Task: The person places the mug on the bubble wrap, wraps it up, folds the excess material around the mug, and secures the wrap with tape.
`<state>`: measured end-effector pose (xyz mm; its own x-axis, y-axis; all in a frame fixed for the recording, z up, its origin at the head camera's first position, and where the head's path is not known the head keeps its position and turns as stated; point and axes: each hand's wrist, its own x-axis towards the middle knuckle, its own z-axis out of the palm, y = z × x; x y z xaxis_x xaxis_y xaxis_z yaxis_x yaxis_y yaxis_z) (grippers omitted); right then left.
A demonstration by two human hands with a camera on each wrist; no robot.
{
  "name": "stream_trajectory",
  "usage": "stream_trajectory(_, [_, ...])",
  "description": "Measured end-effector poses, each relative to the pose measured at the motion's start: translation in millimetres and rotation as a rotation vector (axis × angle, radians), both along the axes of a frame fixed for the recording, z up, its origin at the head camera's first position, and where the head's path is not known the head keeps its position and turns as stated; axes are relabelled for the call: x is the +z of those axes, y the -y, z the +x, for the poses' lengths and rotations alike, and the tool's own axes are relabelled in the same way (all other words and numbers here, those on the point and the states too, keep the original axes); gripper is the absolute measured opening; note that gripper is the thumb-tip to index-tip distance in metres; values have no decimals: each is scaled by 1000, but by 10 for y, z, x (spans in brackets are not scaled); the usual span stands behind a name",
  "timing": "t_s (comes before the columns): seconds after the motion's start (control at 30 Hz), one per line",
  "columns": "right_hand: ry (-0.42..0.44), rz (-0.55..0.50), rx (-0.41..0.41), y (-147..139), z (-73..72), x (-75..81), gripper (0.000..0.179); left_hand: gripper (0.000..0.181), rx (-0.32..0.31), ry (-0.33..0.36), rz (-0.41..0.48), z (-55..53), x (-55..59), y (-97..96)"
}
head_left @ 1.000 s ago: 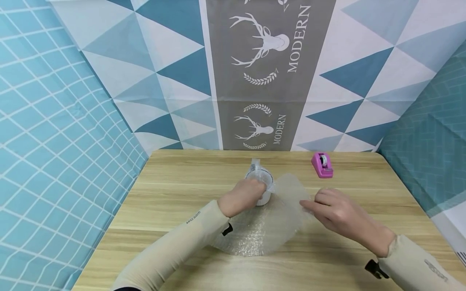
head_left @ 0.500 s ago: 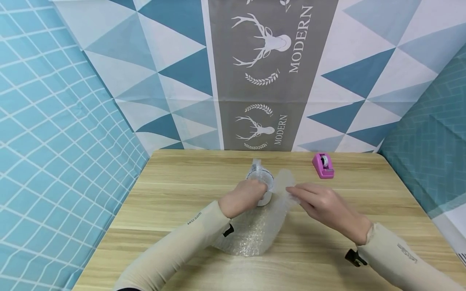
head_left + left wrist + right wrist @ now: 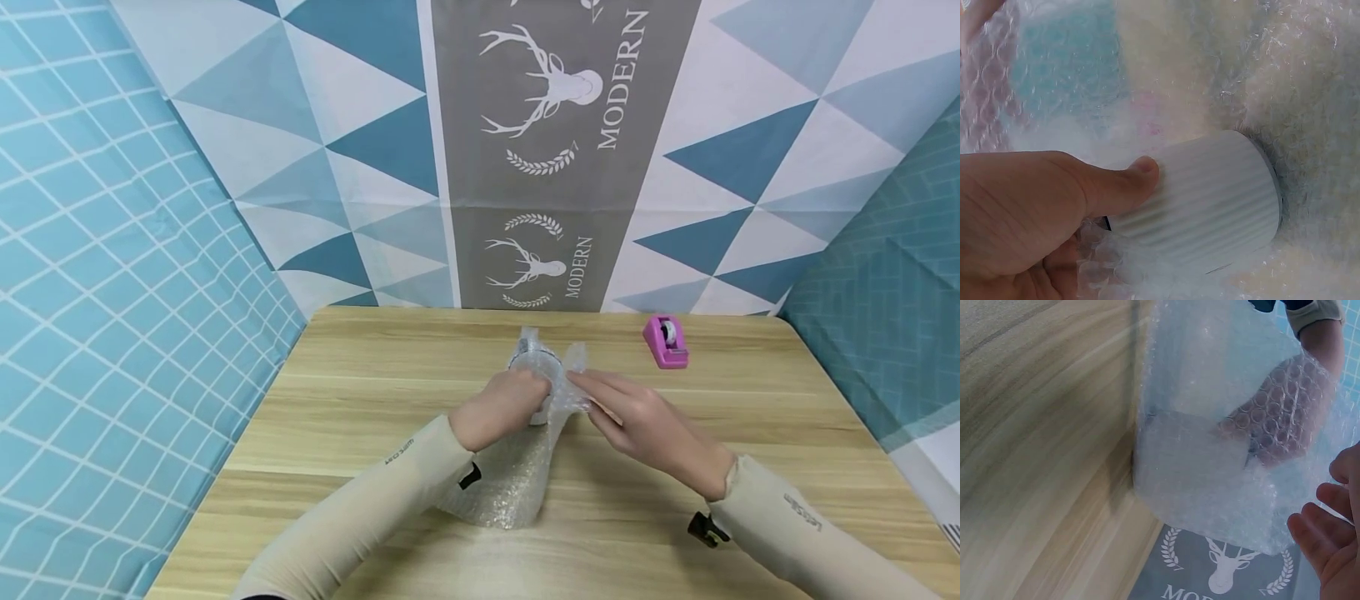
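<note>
A white ribbed cup (image 3: 1210, 194) with a dark rim stands on the table, partly covered by clear bubble wrap (image 3: 502, 492). My left hand (image 3: 498, 408) grips the cup at its near side; in the left wrist view its thumb lies along the ribbed wall, while the other fingers are mostly hidden. At the cup's right side, my right hand (image 3: 648, 421) holds the free part of the wrap with its fingertips. The right wrist view shows curled fingers (image 3: 1313, 531) at the edge of the wrap, thumb out of sight. One strip of wrap sticks up behind the cup.
A pink tape dispenser (image 3: 666, 342) with a roll in it stands at the back right of the wooden table (image 3: 360, 358). Patterned cloth (image 3: 375, 125) hangs behind the table, with blue cloth sheets on both sides.
My right hand has moved left, bringing the wrap's free side up against the cup and narrowing the spread sheet. My left hand has stayed on the cup.
</note>
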<state>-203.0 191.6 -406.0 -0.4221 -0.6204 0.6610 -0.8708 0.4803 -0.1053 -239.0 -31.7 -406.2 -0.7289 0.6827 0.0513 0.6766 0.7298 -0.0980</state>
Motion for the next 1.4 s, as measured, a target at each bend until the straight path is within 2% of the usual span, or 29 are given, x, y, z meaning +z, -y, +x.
stream_trajectory(0.13, [49, 37, -12, 28, -4, -46, 44, 19, 1, 15, 49, 11, 1, 19])
stream_trajectory(0.27, [103, 91, -21, 48, -4, -111, 63, 23, -21, 31, 121, 4, -27, 42])
stream_trajectory(0.37, [130, 108, -12, 64, -8, -169, 75, 19, -28, 34, 128, 2, -48, 45])
stream_trajectory(0.43, [138, 91, 7, 82, -17, -209, 87, 18, -30, 35, 126, 3, -57, 45])
stream_trajectory(0.6, [151, -30, 65, 163, -60, -271, 98, 20, -38, 40, 118, 5, -49, 43])
stream_trajectory(0.7, [124, -83, 62, 210, -86, -285, 95, 18, -32, 46, 116, -2, -46, 37])
stream_trajectory(0.77, [114, -96, 56, 228, -92, -293, 85, 16, -30, 46, 116, -6, -46, 33])
stream_trajectory(0.93, [125, -34, 10, 193, -78, -323, 62, 11, -21, 43, 106, -10, -44, 26])
stream_trajectory(1.07, [134, 20, -5, 147, -78, -345, 54, 8, -10, 52, 100, -8, -39, 29])
stream_trajectory(1.17, [141, 47, 9, 133, -88, -355, 53, 1, 0, 50, 87, -7, -38, 35])
stream_trajectory(1.4, [159, 76, -5, 137, -108, -382, 66, 7, -10, 4, 65, 7, -52, 37])
